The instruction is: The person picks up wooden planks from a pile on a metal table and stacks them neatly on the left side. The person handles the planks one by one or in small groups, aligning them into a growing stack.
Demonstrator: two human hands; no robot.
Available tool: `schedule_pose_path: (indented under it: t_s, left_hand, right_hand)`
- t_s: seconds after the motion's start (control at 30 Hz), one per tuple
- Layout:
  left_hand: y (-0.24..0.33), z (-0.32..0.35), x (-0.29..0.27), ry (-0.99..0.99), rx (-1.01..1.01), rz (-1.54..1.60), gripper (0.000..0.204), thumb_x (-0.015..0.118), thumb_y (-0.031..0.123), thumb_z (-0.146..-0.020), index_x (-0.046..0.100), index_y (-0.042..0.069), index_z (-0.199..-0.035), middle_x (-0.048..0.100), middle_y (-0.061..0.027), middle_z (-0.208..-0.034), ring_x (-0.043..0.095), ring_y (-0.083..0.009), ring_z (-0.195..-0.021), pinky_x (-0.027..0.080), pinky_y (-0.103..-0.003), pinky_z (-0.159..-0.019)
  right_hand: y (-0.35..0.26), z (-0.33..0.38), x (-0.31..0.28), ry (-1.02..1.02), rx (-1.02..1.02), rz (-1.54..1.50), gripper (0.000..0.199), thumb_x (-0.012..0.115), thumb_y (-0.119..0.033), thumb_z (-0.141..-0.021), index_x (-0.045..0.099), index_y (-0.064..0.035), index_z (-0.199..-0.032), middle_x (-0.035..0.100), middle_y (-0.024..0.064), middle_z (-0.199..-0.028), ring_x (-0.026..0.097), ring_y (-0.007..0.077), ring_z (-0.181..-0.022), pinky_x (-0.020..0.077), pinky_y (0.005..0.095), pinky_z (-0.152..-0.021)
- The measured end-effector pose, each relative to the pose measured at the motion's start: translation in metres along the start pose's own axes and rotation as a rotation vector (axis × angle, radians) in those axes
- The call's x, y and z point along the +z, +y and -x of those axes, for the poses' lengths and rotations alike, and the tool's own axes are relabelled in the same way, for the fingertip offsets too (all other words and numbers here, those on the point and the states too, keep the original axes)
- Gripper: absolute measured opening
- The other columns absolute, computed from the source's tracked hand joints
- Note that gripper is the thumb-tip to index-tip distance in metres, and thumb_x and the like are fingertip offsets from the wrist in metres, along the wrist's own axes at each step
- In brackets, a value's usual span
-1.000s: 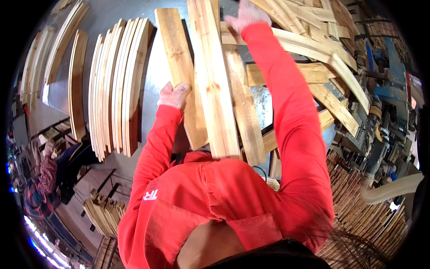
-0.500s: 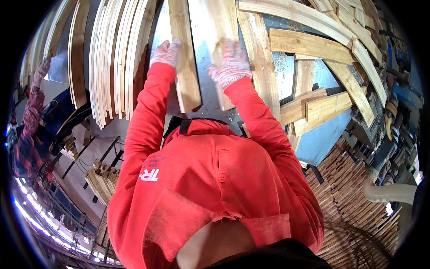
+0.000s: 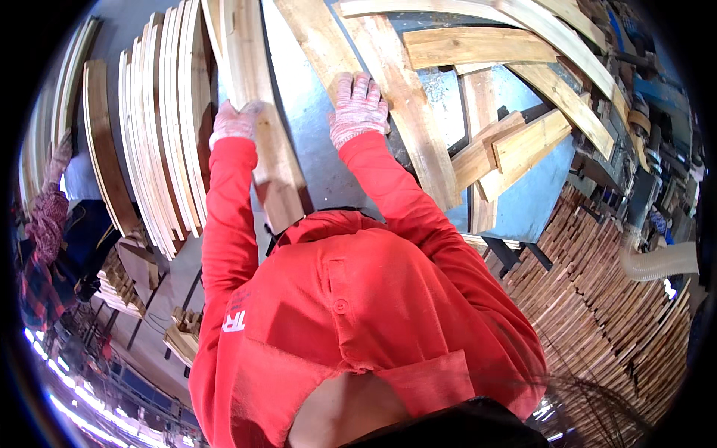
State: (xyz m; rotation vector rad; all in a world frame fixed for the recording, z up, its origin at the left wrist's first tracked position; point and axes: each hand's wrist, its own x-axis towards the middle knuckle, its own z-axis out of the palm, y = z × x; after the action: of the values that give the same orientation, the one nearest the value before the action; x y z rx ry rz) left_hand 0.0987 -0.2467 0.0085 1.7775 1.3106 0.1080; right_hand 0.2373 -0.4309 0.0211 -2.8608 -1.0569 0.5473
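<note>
My left hand (image 3: 236, 122), in a speckled white-and-red knit glove, is closed on the left edge of a long wooden board (image 3: 280, 168). That board lies lengthwise in front of me, its near end close to my body. My right hand (image 3: 360, 110), gloved alike, lies with fingers stretched out over the near end of a second pale board (image 3: 317, 45). This one slants away to the far left. Just right of my right hand lies a wider board (image 3: 407, 104). The grey-blue metal tabletop (image 3: 314, 149) shows between my hands.
Left of my left hand stands a row of several boards on edge (image 3: 168, 112). More boards (image 3: 478, 46) lie crossed at the right. Beyond the table are stacked wood strips (image 3: 597, 276) and a ribbed hose (image 3: 661, 261). Another person's arm (image 3: 51, 201) reaches in at far left.
The board under my right hand has moved away from me and now slants left. My left hand now grips the left board's edge. The whole view has shifted somewhat.
</note>
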Motion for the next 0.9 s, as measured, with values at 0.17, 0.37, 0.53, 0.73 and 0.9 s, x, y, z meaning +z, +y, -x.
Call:
schedule_pose_path:
  t_s: [0.17,0.37,0.53,0.73,0.9]
  left_hand:
    - [0.045,0.011,0.011,-0.024,-0.16,-0.256,0.108,0.063,0.07,-0.073,0.03,-0.006,-0.143,0.043,-0.0283,-0.14,0.043,-0.0373,-0.131,0.033,-0.039,-0.109]
    - [0.06,0.025,0.047,0.091,-0.111,-0.11,0.082,0.075,0.02,-0.072,0.029,-0.002,-0.136,0.059,-0.0246,-0.117,0.06,-0.0347,-0.109,0.046,-0.04,-0.094]
    - [0.062,0.019,0.055,0.115,-0.083,-0.262,0.09,0.072,0.025,-0.077,0.019,-0.003,-0.144,0.053,-0.0272,-0.127,0.055,-0.0386,-0.117,0.042,-0.039,-0.101]
    - [0.059,0.049,0.011,0.24,-0.147,-0.306,0.097,0.073,0.023,-0.078,0.01,0.002,-0.149,0.043,-0.0262,-0.14,0.052,-0.0361,-0.123,0.041,-0.037,-0.103]
    - [0.006,0.063,-0.034,0.53,0.134,-0.737,0.088,0.08,0.024,-0.07,0.032,0.003,-0.141,0.047,-0.0245,-0.132,0.052,-0.0424,-0.113,0.045,-0.045,-0.095]
  right_hand:
    - [-0.009,0.014,-0.039,-0.376,-0.06,-0.519,0.059,0.052,-0.024,-0.089,0.032,0.0025,-0.138,0.059,0.0265,-0.117,0.062,0.041,-0.1,0.049,0.0458,-0.088]
    - [0.067,-0.033,-0.065,0.086,-0.747,-0.089,0.061,0.057,-0.037,-0.085,0.046,-0.0071,-0.137,0.057,0.0209,-0.127,0.054,0.0368,-0.118,0.0454,0.0466,-0.096]
    - [0.267,-0.194,-0.195,0.34,0.053,0.546,0.114,0.069,-0.065,-0.067,0.013,-0.0119,-0.152,0.024,0.0187,-0.154,0.022,0.0361,-0.143,0.0117,0.0524,-0.117]
    - [0.287,-0.231,-0.215,-0.111,0.02,0.599,0.111,0.074,-0.064,-0.065,0.023,-0.0086,-0.147,0.037,0.022,-0.146,0.035,0.0378,-0.136,0.0193,0.0528,-0.114]
    - [0.174,-0.197,-0.203,-0.172,-0.282,0.645,0.12,0.076,-0.06,-0.063,0.013,-0.0076,-0.15,0.04,0.0225,-0.143,0.037,0.0355,-0.135,0.0221,0.0495,-0.113]
